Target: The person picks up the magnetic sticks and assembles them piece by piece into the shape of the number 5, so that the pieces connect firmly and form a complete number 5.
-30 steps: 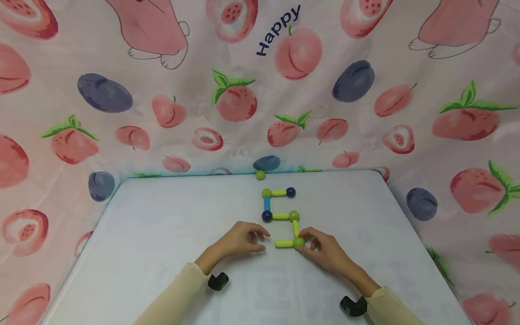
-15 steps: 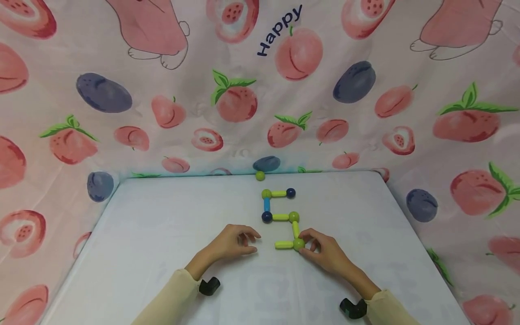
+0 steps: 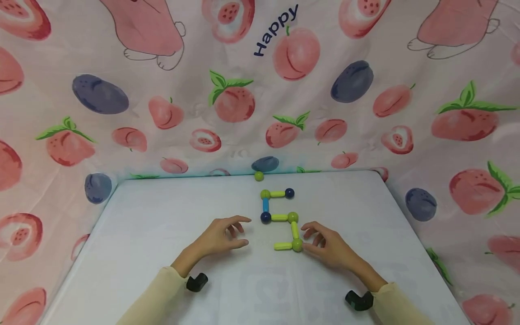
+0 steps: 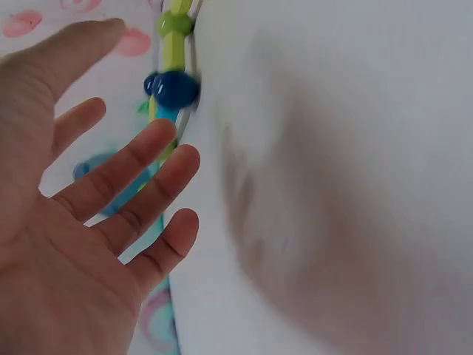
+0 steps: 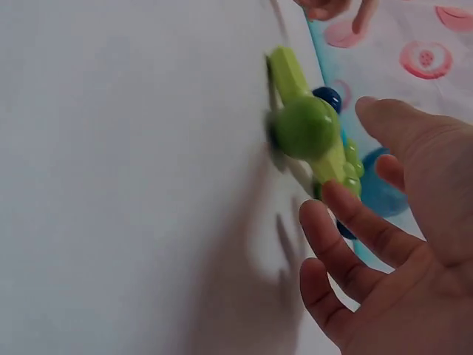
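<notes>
A figure of magnetic sticks and balls [image 3: 279, 217] lies flat on the white table [image 3: 162, 225], bent like a 5. Its lowest part is a green ball [image 3: 297, 245] joined to a yellow stick [image 3: 283, 246]. My right hand [image 3: 306, 235] hovers just right of that ball with fingers spread and holds nothing. The right wrist view shows the same green ball [image 5: 304, 127] a little apart from my spread fingers [image 5: 347, 214]. My left hand [image 3: 243, 231] floats open to the left of the figure. The left wrist view shows its spread fingers [image 4: 133, 177] short of a dark blue ball [image 4: 176, 87].
A loose green ball [image 3: 258, 176] sits at the table's far edge, beyond the figure. A fruit-printed cloth [image 3: 243, 99] hangs behind and around the table. Black wrist cameras [image 3: 197, 282] sit on both forearms.
My right hand has let go of the lower green ball and opened its fingers. The left hand has drawn back to the left and spread open. The figure has stayed put.
</notes>
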`<state>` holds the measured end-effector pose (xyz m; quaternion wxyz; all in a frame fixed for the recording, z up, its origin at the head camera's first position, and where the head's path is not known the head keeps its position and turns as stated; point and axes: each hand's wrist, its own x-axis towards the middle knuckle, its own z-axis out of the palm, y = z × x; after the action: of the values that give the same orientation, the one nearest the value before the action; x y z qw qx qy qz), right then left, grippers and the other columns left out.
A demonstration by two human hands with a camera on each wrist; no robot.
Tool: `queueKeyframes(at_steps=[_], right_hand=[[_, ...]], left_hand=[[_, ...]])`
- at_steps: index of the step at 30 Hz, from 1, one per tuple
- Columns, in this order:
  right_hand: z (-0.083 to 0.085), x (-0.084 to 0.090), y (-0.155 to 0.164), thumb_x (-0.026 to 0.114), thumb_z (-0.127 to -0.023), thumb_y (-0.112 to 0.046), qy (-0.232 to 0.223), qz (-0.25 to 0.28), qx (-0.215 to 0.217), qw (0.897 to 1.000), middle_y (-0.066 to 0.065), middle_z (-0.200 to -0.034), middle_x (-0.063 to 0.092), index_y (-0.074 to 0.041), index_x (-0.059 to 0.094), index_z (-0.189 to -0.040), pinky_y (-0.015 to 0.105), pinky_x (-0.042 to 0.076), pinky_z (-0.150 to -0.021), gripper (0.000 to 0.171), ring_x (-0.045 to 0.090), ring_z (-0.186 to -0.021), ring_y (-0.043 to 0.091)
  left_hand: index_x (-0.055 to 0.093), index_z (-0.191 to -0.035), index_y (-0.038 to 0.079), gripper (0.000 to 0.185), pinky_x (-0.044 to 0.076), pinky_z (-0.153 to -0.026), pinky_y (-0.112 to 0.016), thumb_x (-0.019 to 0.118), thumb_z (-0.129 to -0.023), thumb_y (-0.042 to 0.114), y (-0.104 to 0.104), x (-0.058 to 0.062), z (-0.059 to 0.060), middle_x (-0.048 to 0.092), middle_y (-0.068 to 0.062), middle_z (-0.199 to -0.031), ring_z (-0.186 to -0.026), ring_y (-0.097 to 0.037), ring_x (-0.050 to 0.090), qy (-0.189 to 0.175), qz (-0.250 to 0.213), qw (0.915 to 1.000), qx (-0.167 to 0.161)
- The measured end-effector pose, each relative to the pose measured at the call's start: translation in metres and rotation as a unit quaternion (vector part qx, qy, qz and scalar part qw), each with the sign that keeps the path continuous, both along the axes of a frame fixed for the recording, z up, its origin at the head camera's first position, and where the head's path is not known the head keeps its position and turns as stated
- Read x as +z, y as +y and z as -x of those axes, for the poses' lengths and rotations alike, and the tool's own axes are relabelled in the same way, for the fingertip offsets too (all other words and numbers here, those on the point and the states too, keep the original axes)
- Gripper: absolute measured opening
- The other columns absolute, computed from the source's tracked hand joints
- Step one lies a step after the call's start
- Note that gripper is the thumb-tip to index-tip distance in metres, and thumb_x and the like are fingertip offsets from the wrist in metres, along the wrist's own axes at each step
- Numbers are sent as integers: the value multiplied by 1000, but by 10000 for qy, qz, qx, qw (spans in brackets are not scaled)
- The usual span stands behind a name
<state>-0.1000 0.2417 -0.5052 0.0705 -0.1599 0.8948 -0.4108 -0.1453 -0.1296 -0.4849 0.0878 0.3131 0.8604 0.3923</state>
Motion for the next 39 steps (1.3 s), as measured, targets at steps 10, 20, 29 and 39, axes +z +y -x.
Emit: queueKeyframes(at_steps=[10, 20, 29, 39], right_hand=[[35, 42, 25, 76, -96, -29, 387, 49, -358, 9986, 8, -117, 69, -18, 50, -140, 32, 52, -77, 52, 64, -88, 18], [59, 67, 36, 74, -97, -33, 690, -297, -593, 9954, 13, -121, 69, -15, 47, -144, 36, 52, -81, 56, 64, -92, 21], [59, 67, 37, 74, -97, -29, 644, -330, -691, 9950, 13, -122, 70, -16, 48, -143, 38, 52, -82, 54, 65, -92, 22], [57, 65, 38, 74, -97, -31, 658, -374, -680, 9948, 13, -122, 69, -17, 49, -143, 35, 53, -81, 54, 64, -91, 21]], left_hand=[[56, -146, 26, 66, 53, -79, -46, 82, -88, 42, -46, 32, 20, 72, -7, -112, -93, -26, 67, 346, 256, 9961, 771], [55, -147, 25, 69, 52, -79, -48, 83, -86, 42, -79, 49, 36, 72, -4, -110, -92, -27, 68, 781, 368, 9885, 1243], [55, -147, 25, 68, 51, -79, -47, 83, -87, 41, -84, 49, 37, 72, -4, -110, -92, -30, 68, 743, 389, 9876, 1327], [54, -148, 25, 69, 49, -78, -41, 82, -87, 45, -80, 46, 39, 72, -5, -112, -93, -28, 67, 635, 429, 9876, 1370]])
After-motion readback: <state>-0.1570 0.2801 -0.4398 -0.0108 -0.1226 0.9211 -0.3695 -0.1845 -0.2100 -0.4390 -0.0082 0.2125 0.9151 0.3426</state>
